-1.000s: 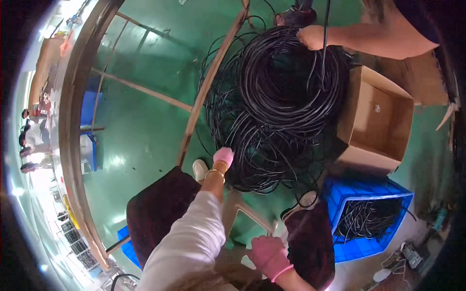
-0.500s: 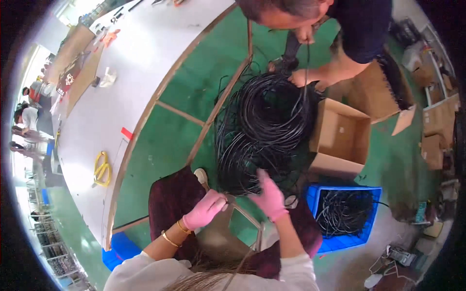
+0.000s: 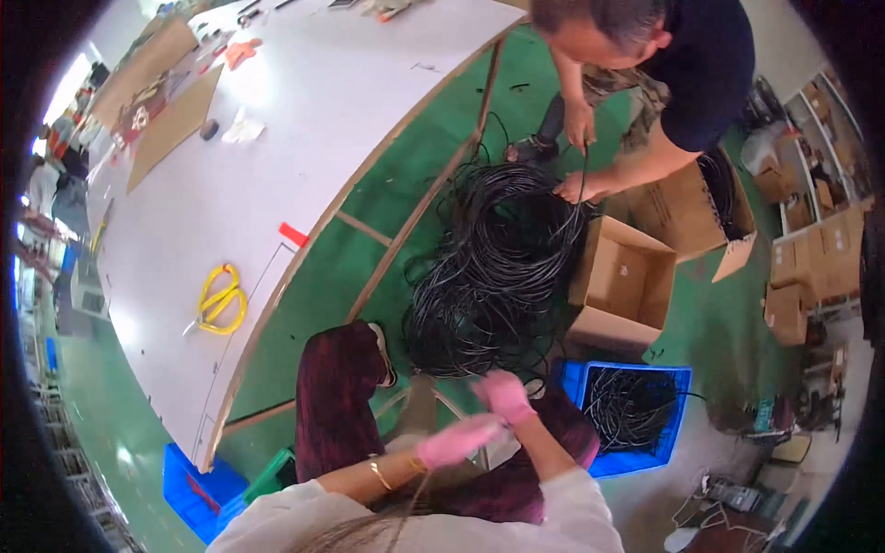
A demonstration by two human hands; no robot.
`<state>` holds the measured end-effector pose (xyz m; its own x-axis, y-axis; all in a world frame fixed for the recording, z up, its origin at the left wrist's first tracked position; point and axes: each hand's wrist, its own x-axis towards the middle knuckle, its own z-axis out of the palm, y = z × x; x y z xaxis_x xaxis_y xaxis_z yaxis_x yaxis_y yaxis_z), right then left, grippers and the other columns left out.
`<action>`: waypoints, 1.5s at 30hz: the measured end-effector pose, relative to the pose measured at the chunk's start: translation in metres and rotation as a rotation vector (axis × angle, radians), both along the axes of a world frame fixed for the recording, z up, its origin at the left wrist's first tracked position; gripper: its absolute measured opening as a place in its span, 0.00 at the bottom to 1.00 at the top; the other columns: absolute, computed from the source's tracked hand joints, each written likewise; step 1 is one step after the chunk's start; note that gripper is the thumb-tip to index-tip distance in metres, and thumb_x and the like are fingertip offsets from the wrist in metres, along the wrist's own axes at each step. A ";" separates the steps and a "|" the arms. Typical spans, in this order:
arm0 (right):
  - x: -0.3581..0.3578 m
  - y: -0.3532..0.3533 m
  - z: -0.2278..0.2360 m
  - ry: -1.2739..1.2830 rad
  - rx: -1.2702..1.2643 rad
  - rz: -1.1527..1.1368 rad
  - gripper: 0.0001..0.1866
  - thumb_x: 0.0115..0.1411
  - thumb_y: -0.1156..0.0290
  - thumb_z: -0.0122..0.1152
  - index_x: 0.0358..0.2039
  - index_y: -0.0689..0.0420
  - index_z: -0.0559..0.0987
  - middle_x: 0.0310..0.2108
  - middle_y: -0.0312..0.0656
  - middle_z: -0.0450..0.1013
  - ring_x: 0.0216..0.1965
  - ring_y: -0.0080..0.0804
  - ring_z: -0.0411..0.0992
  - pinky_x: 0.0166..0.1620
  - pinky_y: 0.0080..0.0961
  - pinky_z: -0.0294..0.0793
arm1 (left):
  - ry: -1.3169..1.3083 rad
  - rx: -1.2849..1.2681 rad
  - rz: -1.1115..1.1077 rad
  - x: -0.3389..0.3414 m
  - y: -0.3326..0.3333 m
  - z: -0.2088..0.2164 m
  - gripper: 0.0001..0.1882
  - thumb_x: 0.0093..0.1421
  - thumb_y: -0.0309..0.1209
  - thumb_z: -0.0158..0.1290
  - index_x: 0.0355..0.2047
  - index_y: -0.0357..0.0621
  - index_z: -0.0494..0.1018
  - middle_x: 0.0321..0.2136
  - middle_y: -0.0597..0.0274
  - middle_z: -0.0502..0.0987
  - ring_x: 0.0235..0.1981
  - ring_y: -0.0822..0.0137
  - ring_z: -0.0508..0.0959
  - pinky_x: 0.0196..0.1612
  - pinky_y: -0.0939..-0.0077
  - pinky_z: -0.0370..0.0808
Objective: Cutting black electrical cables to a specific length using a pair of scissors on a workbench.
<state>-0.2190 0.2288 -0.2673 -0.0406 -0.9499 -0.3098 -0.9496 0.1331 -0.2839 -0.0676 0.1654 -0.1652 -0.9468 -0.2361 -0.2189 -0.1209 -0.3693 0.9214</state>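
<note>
My left hand (image 3: 459, 440) in a pink glove reaches across my lap, and its fingertips meet the lower edge of my right hand near the wrist. Blur smears its fingers, so whether they grip anything does not show. Just beyond, my right hand (image 3: 505, 396), also in a pink glove, has its fingers toward the upper left; they too are blurred. In front of my knees lies a big heap of coiled black cable (image 3: 502, 267) on the floor. Across it a person (image 3: 636, 120) bends down, holding a strand of the cable in both hands.
An open cardboard box (image 3: 619, 318) stands right of the heap, a blue crate (image 3: 572, 373) of black cable nearer me. Another cardboard box (image 3: 668, 207) lies behind. At left a white table (image 3: 304, 175) carries yellow-handled scissors (image 3: 222, 300). A blue bin (image 3: 189, 498) stands below its corner.
My left hand has moved right and toward me, up against the right hand. The right hand has dropped slightly nearer my lap. My view has shifted a little, and the person still handles the cable.
</note>
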 end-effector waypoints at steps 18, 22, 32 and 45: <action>0.005 0.098 0.174 -0.458 -0.589 -0.334 0.04 0.48 0.73 0.59 0.20 0.59 0.75 0.21 0.45 0.70 0.25 0.47 0.69 0.31 0.37 0.69 | 0.998 -0.049 -0.284 -0.021 0.059 0.109 0.09 0.67 0.27 0.42 0.43 0.32 0.65 0.40 0.52 0.68 0.47 0.54 0.67 0.51 0.62 0.66; 0.011 0.069 0.167 -0.335 -0.642 -0.410 0.05 0.49 0.72 0.61 0.23 0.59 0.76 0.25 0.47 0.72 0.27 0.48 0.71 0.32 0.40 0.70 | 0.721 0.085 -0.507 -0.018 0.027 0.111 0.08 0.66 0.29 0.43 0.40 0.37 0.68 0.40 0.52 0.68 0.39 0.55 0.69 0.46 0.63 0.67; 0.013 -0.022 0.135 -0.466 -0.275 -0.282 0.21 0.56 0.65 0.60 0.49 0.58 0.73 0.30 0.49 0.73 0.34 0.51 0.73 0.38 0.43 0.72 | 0.052 -1.192 0.227 -0.020 -0.133 0.051 0.06 0.57 0.32 0.50 0.27 0.44 0.71 0.27 0.58 0.72 0.34 0.54 0.70 0.41 0.63 0.67; 0.002 0.021 0.047 -0.248 0.359 -0.304 0.16 0.61 0.55 0.56 0.39 0.56 0.76 0.33 0.44 0.77 0.39 0.43 0.77 0.41 0.39 0.75 | -0.254 -0.859 0.619 -0.024 -0.169 0.016 0.14 0.69 0.34 0.41 0.31 0.38 0.68 0.23 0.67 0.67 0.25 0.74 0.64 0.31 0.79 0.63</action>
